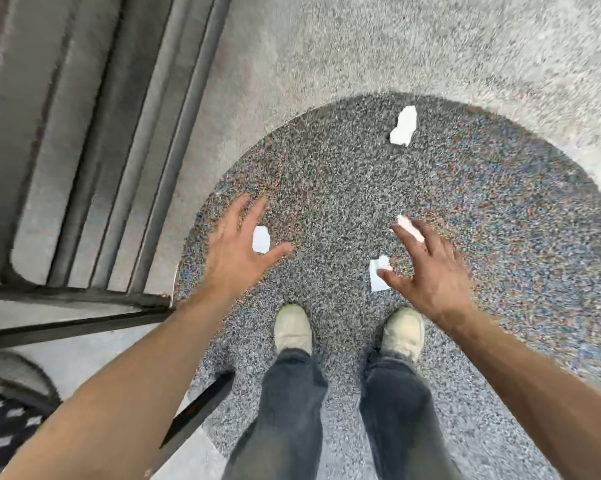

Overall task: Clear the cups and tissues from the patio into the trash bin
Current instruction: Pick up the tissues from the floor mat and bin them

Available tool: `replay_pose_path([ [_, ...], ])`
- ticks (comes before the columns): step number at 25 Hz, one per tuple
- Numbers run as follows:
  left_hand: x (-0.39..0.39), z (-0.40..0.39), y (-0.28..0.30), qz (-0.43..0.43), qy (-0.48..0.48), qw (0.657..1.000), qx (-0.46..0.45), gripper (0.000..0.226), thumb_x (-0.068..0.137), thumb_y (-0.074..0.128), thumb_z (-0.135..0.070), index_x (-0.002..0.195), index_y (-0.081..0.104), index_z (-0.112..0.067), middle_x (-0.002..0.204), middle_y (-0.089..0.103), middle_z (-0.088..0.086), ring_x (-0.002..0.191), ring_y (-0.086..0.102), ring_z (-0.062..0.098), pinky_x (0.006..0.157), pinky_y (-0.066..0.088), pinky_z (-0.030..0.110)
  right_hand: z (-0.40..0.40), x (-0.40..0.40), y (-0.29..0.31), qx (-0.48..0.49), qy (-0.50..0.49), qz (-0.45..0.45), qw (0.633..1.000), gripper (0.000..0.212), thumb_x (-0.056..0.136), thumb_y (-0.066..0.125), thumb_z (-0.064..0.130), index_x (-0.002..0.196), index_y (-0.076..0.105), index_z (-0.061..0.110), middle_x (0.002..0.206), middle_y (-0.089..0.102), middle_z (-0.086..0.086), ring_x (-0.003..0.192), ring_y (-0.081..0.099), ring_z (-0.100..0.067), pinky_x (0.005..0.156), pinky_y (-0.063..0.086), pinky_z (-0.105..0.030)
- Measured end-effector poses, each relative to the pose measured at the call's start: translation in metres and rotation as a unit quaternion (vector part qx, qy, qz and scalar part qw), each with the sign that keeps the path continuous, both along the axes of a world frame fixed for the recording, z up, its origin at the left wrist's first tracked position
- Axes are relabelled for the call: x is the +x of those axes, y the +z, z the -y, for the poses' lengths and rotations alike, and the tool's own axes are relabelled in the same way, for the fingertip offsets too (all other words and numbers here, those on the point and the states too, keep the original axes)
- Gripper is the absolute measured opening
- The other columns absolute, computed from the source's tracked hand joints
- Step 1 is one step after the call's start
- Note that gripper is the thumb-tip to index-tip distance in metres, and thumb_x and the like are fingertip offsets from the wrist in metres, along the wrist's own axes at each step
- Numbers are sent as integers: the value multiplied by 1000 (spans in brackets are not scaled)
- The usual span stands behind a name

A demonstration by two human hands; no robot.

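Several white tissues lie on a round speckled patch of the patio floor [344,188]. One tissue [261,239] shows between the spread thumb and fingers of my left hand [238,247], which hovers above it with nothing in it. A second tissue [378,274] lies by the thumb of my right hand [430,268], also spread. A third tissue [409,228] is partly hidden under the right fingers. The largest crumpled tissue [403,126] lies farther ahead. No cup and no trash bin are in view.
My two feet in pale shoes [294,327] stand at the near edge of the round patch. A dark metal bench or chair frame [95,140] fills the left side. A black and white patterned thing [5,431] sits at bottom left.
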State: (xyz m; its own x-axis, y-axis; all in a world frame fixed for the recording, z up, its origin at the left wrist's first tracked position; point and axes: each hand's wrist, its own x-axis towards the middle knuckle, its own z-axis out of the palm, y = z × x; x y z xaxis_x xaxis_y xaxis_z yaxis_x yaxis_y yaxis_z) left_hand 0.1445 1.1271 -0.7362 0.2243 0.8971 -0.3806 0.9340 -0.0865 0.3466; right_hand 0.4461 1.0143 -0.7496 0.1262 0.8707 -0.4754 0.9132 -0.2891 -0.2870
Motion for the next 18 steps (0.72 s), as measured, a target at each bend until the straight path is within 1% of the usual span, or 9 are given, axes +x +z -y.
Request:
replay_pose_path([
  [2,-15,2,-55,-25,23,999,-2,94,67,40,-88,147,9,-50,159,8,-8,144,19,24,110,26,61,5,-1,-55,-17,29,7,999,83,76,45,72,146,10,44,157,17,-5,136,29,-34,106,27,-61],
  [3,-23,3,-81,-40,32,999,-4,94,68,45,-85,147,7,-51,160,6,-8,144,19,25,108,27,61,8,-2,-81,-28,43,9,999,84,76,49,70,146,11,44,157,16,-5,136,30,-35,105,28,-61],
  [6,-40,3,-152,-67,56,996,-14,95,71,64,-68,148,13,-46,160,5,-1,143,21,30,106,31,59,20,-8,-148,-56,77,17,995,88,75,60,64,145,12,45,157,15,-6,134,32,-39,103,34,-64],
  [8,-48,5,-195,-89,61,994,-18,93,72,69,-63,148,17,-43,159,9,3,139,26,35,104,33,57,29,-14,-185,-61,95,20,993,92,74,65,60,146,10,45,157,12,-7,135,28,-41,101,34,-64],
  [10,-52,7,-227,-97,58,993,-37,91,75,70,-58,147,18,-44,159,10,5,137,28,38,104,36,57,36,-18,-212,-62,114,31,991,96,72,67,60,147,8,47,158,9,-7,137,21,-40,101,33,-63],
  [13,-62,6,-259,-130,31,989,-64,86,79,63,-63,149,17,-42,158,10,8,134,27,38,104,36,56,44,-18,-242,-80,139,46,986,98,71,66,63,147,6,46,157,11,-6,134,23,-41,101,35,-60],
  [15,-69,7,-266,-156,-4,987,-39,79,83,55,-66,149,20,-41,155,15,7,131,27,34,101,35,54,47,-20,-252,-74,157,67,983,94,72,63,61,147,11,43,156,13,-6,131,29,-38,101,36,-57],
  [16,-71,8,-267,-153,-10,988,-25,73,85,55,-61,148,24,-40,153,19,7,129,28,32,100,35,54,47,-20,-255,-64,156,70,983,90,72,62,58,147,16,42,153,19,-7,126,35,-35,100,39,-55],
  [18,-72,11,-269,-116,11,993,-12,58,89,62,-41,142,38,-36,145,29,7,124,35,28,98,41,52,48,-21,-256,-30,133,32,990,77,75,68,44,142,31,37,140,36,-6,112,46,-26,92,50,-49],
])
